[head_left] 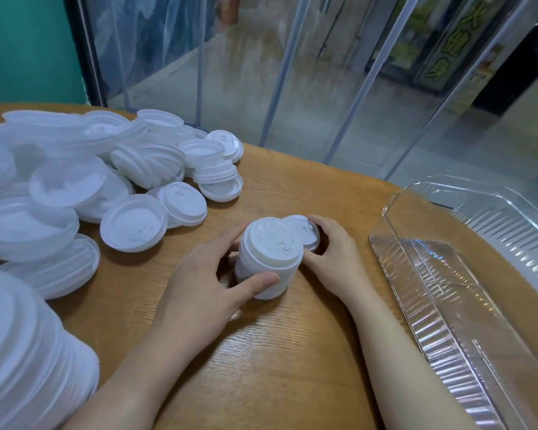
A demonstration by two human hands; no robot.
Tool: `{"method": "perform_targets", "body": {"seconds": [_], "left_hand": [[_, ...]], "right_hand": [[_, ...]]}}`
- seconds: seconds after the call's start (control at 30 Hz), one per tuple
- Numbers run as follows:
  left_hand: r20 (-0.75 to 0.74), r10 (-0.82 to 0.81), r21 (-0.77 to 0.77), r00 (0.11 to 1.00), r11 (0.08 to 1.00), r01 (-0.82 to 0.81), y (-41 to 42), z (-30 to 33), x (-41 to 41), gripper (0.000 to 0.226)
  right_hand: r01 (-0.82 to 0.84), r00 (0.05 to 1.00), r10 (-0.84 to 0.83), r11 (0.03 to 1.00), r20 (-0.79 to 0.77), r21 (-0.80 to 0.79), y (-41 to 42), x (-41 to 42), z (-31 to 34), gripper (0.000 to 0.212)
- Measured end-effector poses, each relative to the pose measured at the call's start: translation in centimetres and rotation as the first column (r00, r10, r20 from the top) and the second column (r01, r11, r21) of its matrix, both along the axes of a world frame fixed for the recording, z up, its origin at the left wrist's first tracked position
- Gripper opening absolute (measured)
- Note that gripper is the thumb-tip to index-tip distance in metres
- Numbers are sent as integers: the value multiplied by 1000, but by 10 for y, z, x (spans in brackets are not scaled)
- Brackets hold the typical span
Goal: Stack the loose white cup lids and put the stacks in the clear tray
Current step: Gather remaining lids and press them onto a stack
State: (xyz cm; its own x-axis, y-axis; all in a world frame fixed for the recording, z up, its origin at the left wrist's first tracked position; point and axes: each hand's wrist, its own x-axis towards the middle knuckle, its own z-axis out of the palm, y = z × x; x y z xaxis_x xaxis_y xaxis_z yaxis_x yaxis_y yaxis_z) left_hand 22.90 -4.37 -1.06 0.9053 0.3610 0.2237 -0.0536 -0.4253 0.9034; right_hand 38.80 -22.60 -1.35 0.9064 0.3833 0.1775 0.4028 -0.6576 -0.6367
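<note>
On our wooden tabletop (292,352) our left hand (199,283) grips a lid stack (267,262) while our right hand (333,252) pinches a single lid (302,228) beside the clear tray (448,305).

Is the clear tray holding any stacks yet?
Empty. Only bare ribbed plastic shows inside the clear tray; the one stack sits outside it on the table.

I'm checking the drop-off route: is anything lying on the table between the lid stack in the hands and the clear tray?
Nothing visible does. The lid stack is held by the left hand and right hand, and only bare table lies between it and the clear tray to its right.
</note>
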Motion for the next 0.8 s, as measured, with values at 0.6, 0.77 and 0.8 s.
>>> {"method": "perform_targets", "body": {"seconds": [0.6, 0.77, 0.8], "left_hand": [[12, -20, 2, 1000, 1000, 20, 1, -4, 0, 69], [-4, -22, 26, 1000, 999, 23, 3, -6, 1, 68], [-3, -22, 29, 1000, 999, 23, 3, -7, 1, 68]], "right_hand": [[-387, 856, 489, 820, -165, 422, 3, -26, 45, 71], [-421, 842, 513, 818, -168, 391, 8, -30, 44, 67], [-425, 841, 515, 820, -169, 384, 9, -31, 44, 67]]}}
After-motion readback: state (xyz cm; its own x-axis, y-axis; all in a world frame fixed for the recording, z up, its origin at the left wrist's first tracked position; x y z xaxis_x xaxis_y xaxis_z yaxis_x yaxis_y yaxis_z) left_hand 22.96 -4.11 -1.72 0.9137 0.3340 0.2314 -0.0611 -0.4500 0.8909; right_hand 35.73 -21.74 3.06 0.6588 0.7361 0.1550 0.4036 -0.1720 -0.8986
